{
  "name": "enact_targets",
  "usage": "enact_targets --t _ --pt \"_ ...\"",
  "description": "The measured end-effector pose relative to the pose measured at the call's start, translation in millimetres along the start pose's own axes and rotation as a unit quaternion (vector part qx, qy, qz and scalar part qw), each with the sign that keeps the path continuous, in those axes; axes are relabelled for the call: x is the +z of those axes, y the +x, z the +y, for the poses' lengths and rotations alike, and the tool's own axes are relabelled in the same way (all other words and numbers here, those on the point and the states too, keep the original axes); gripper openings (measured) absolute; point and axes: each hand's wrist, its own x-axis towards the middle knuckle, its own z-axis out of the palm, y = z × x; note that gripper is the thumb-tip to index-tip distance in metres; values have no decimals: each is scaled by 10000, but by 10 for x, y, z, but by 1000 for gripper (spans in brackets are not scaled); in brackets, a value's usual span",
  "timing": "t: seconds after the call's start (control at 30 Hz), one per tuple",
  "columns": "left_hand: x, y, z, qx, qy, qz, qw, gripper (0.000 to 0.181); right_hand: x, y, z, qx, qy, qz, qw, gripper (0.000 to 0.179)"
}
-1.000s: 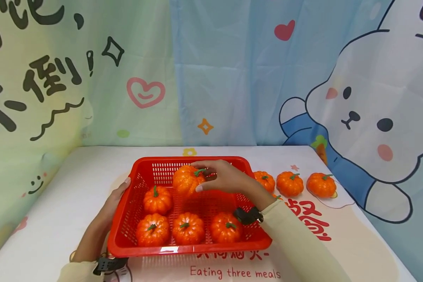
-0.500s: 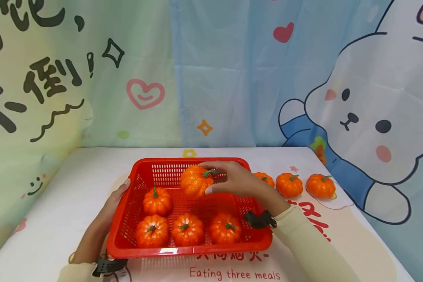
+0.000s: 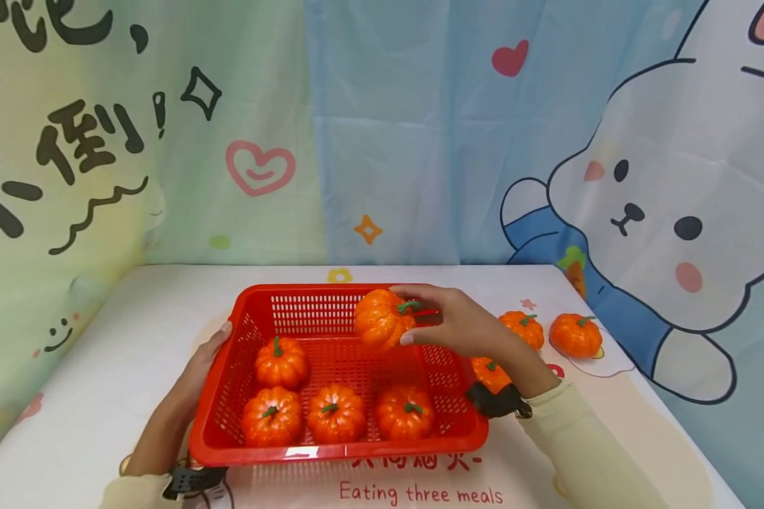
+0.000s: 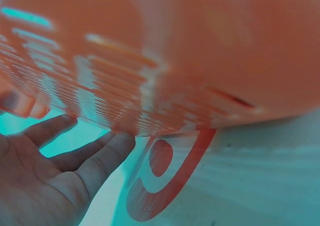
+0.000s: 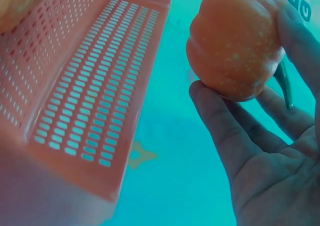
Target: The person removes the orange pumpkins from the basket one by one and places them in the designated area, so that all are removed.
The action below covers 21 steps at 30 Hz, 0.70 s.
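Note:
A small orange pumpkin (image 3: 382, 319) with a green stem hangs above the back right of a red plastic basket (image 3: 337, 451). My right hand (image 3: 455, 322) holds it between thumb and fingers; the right wrist view shows the pumpkin (image 5: 237, 43) with its stem toward the palm. My left hand (image 3: 194, 371) grips the basket's left rim, and in the left wrist view its fingers (image 4: 107, 153) touch the slotted outer wall. Several more pumpkins lie inside the basket, including one (image 3: 281, 363) at left and one (image 3: 404, 412) at front right.
Right of the basket, pumpkins lie on the printed tablecloth (image 3: 611, 431): one (image 3: 576, 335) farthest right, one (image 3: 523, 329) beside it, and one (image 3: 490, 373) partly behind my right forearm. A cartoon-printed curtain (image 3: 388, 141) hangs behind the table.
My right hand has carried the pumpkin to the right, from the back middle of the basket to its back right. The left hand keeps its place on the rim.

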Motion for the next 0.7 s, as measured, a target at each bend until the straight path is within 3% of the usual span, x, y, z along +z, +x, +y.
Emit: enact_targets --t 0.4,0.57,0.7 --pt "17 0 -40 -57 -250 10 9997 65 -112 -217 174 197 -103 202 9995 71" --pt "22 0 -31 -88 -181 98 9997 65 -144 -319 253 116 64 374 9992 68" --pt "23 3 -3 -71 -77 118 9999 66 -177 -416 294 329 207 517 9979 67"
